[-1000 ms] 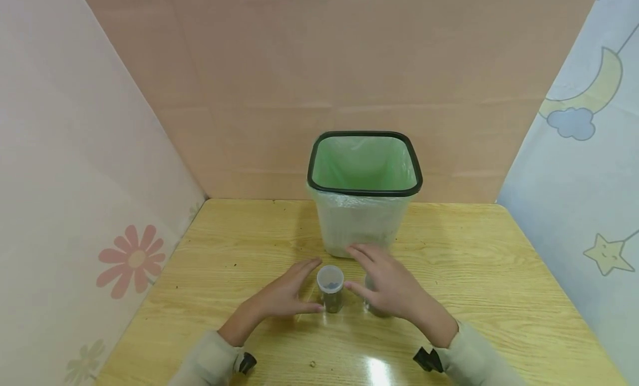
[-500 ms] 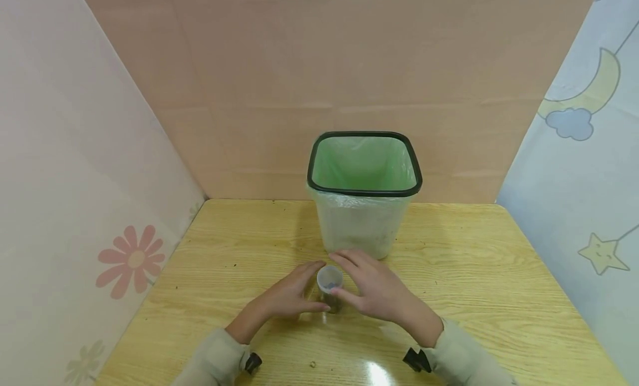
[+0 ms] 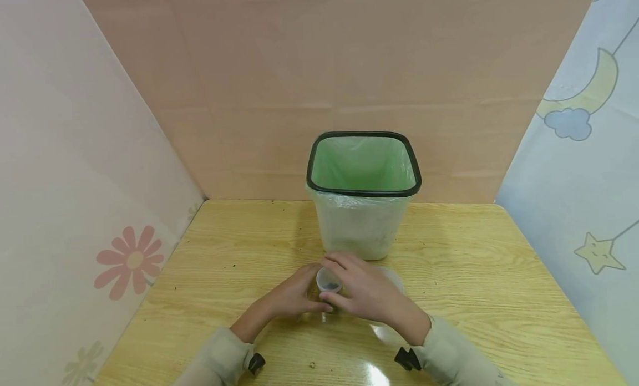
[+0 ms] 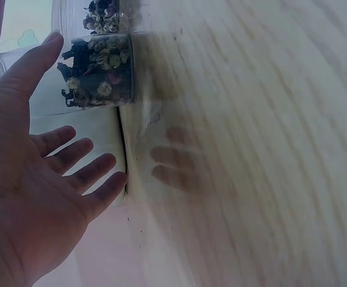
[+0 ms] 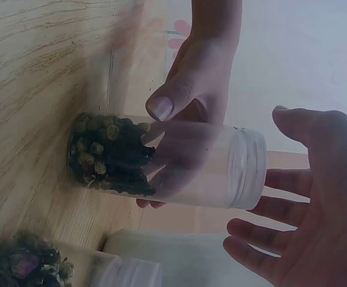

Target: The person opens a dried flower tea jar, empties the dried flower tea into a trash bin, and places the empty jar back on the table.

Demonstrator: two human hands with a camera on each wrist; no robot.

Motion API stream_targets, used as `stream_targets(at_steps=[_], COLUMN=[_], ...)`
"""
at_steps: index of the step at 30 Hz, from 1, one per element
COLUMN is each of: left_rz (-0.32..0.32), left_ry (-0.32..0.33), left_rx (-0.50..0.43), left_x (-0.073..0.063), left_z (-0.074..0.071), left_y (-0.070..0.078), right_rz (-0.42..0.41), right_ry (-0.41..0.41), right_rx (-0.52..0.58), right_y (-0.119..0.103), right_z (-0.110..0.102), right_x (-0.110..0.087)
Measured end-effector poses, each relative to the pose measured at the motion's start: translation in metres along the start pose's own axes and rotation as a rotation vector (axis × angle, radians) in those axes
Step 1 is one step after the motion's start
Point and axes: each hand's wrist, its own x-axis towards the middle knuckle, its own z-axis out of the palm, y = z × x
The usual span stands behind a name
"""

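A clear lidded jar (image 3: 329, 279) stands upright on the table between both hands. Dark dried leaves and small dried flowers (image 5: 101, 155) fill its lower part, and its screw lid (image 5: 249, 170) is on. My left hand (image 3: 289, 294) curves loosely beside the jar, with the thumb close to its side and the fingers straight and spread in the left wrist view. My right hand (image 3: 364, 289) arches over the lid from the right, its fingers relaxed and a gap showing to the lid in the right wrist view. A second similar jar (image 5: 27, 263) is mostly hidden behind the right hand in the head view.
Just behind the jars stands a waste bin (image 3: 359, 225) with a black rim and a pale green liner bag. The wooden table (image 3: 474, 275) is bounded by a back wall (image 3: 249, 142) and patterned side walls.
My right hand has moved left, from beside the second jar to over the lid of the first one. My left hand has shifted slightly right, closer to that jar.
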Motion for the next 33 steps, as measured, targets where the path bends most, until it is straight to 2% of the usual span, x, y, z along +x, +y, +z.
stream_targets(at_steps=[8, 21, 33], left_rz=[0.012, 0.024, 0.032], left_ry=[-0.023, -0.024, -0.019], left_rx=[-0.072, -0.079, -0.137], left_x=[0.003, 0.004, 0.006], left_z=[0.004, 0.013, 0.015], left_y=[0.000, -0.004, 0.000], right_rz=[0.009, 0.018, 0.029], right_ry=[-0.041, -0.064, -0.093], right_rx=[0.019, 0.007, -0.006], right_y=[-0.003, -0.003, -0.004], right_z=[0.003, 0.011, 0.012], right_x=[0.004, 0.008, 0.010])
